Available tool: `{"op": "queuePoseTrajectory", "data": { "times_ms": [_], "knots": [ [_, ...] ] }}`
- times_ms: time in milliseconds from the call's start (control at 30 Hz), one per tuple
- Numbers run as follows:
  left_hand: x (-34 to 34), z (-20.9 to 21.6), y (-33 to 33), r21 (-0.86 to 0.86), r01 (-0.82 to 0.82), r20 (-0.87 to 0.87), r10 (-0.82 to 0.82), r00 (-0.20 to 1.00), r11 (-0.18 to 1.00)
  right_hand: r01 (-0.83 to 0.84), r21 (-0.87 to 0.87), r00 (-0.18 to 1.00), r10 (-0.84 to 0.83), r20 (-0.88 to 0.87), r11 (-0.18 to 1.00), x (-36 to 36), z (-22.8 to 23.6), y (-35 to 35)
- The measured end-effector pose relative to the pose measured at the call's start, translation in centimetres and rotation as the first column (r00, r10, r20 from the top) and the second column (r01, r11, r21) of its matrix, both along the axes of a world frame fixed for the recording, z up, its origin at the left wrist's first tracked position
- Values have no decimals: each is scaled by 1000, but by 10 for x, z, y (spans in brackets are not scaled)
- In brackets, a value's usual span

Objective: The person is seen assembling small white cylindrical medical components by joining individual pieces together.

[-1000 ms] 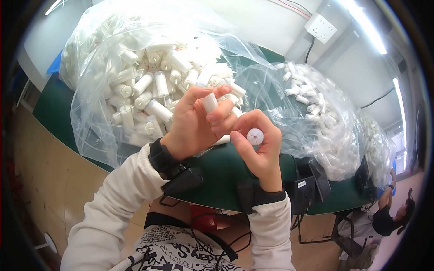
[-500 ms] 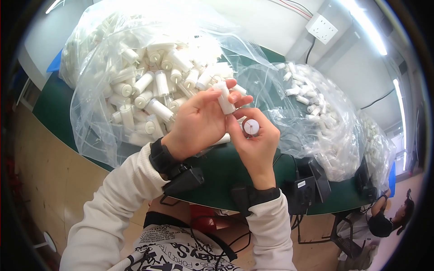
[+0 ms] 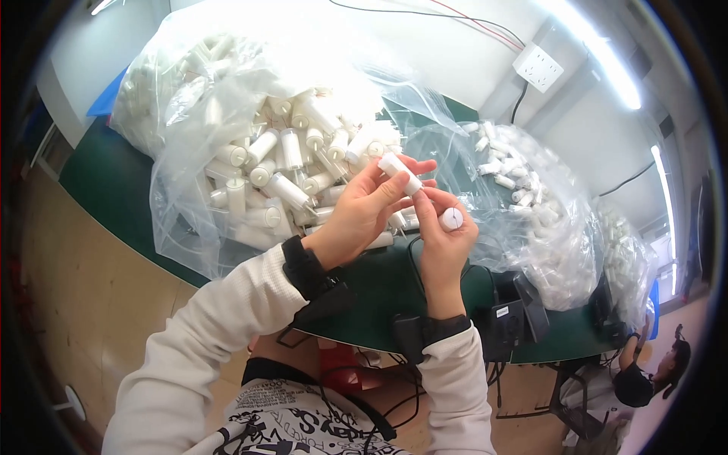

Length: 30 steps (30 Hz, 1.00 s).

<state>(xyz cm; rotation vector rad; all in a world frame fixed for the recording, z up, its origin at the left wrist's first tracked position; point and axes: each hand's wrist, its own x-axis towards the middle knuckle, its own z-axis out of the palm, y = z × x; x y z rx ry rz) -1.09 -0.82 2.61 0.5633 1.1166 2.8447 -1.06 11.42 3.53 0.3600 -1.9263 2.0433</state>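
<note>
Between the thumb and fingers of my left hand is a white plastic cylinder, tilted with its lower end toward the right. The thumb and fingertip of my right hand meet at that lower end; whether they pinch a thin wire there is too small to tell. A second white cylinder is held in the curled fingers of my right hand, its round end with a thin dark line facing me. Just beyond both hands, a large clear plastic bag lies open, full of similar white cylinders, some with thin pins or wires.
The bag rests on a dark green table with a curved edge. Further right stand a second clear bag of small white parts and another bag. Black devices with cables sit near the right edge. A person is at far right.
The cylinder in my left hand has tipped further over toward the right. Both hands have shifted slightly right in the picture, and the view itself has moved a little.
</note>
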Motion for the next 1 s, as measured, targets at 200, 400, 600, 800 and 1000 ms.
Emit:
{"op": "queuePoseTrajectory", "data": {
  "times_ms": [200, 400, 600, 800, 1000],
  "knots": [
    [3, -11, 3, 131, 386, 33, -394, 919, 913, 139, 79, 980, -126, -154, 987, 4, 39, -11],
    [1, -35, 6, 45, 477, 241, -473, 848, 878, -497, -56, 800, 482, 358, 866, -26, 78, -96],
    [0, -43, 4, -73, 642, 167, -625, 763, 764, -604, 100, 797, 598, 85, 791, -82, 83, -196],
    [-23, -70, 15, -143, 829, 127, -821, 557, 541, -159, 601, 884, 384, -267, 783, -84, 78, -233],
    [17, -26, 0, -240, 646, 141, -632, 762, 725, 23, 814, 850, 417, -322, 580, -62, 100, -210]
  ]
}}
